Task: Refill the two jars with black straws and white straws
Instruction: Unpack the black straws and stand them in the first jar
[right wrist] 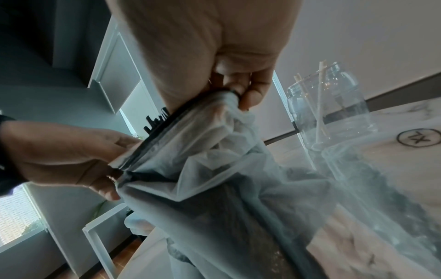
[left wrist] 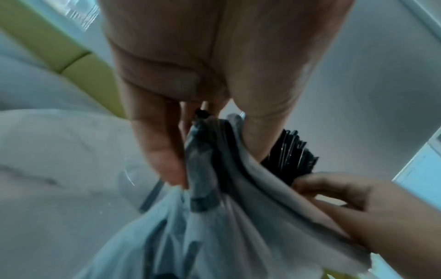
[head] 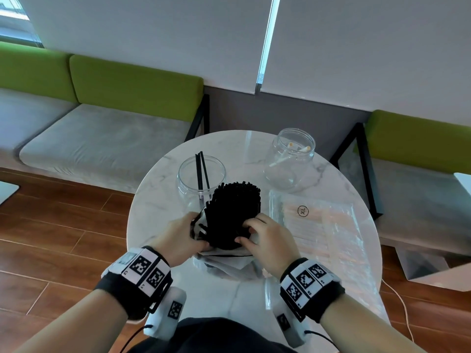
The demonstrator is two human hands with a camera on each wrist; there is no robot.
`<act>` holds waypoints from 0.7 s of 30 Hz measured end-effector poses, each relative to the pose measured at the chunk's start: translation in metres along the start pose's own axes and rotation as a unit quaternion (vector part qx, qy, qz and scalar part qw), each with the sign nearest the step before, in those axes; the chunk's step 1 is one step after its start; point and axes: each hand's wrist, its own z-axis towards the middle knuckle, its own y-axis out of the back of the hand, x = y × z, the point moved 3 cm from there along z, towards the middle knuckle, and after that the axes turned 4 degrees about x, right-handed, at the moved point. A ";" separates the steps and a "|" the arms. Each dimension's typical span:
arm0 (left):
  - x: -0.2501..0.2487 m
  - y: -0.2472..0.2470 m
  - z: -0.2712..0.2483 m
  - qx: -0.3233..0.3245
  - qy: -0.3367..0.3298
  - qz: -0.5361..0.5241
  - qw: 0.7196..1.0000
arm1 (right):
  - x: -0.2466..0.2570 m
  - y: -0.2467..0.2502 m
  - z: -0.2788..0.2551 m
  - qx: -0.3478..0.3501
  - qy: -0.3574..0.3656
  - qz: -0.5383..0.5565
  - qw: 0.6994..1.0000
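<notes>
A: Barely begun, by the look of it. Only two black straws (head: 202, 171) standing in the near jar (head: 201, 178) at centre frame, and two or three white straws (head: 293, 154) leaning in the far jar (head: 290, 159) at upper right.

B: And the refill stock?

A: Bundle of black straws (head: 233, 212) at centre frame, just in front of the near jar, upright, tips fanned out and poking clear of a translucent plastic bag (head: 224, 259) bunched around its lower end. Not yet in the jar.

B: Hands?

A: Left hand (head: 178, 238) at lower centre-left, fingers and thumb pinching the bag's dark-edged mouth on its side. Right hand (head: 267, 240) at lower centre-right, fingers curled, pinching the opposite edge of the same bag; confirmed in both wrist views. Looks like peeling the bag down off the bundle.

B: White refill?

A: Flat clear pack of white straws (head: 318, 225), marked XL, lying at right of frame on the marble table (head: 158, 207), untouched and seemingly unopened.

B: So, left to do?

A: Nearly everything: free the black bundle, drop it in the near jar, then open the XL pack and fill the far jar.

B: Look of the bundle?

A: Dense, glossy black, thin stiff tubes, ends uneven; likely to splay once loose.
</notes>
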 end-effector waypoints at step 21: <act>-0.011 0.000 -0.005 -0.028 -0.069 0.038 0.997 | -0.027 0.032 0.013 -0.101 -0.094 0.140 0.980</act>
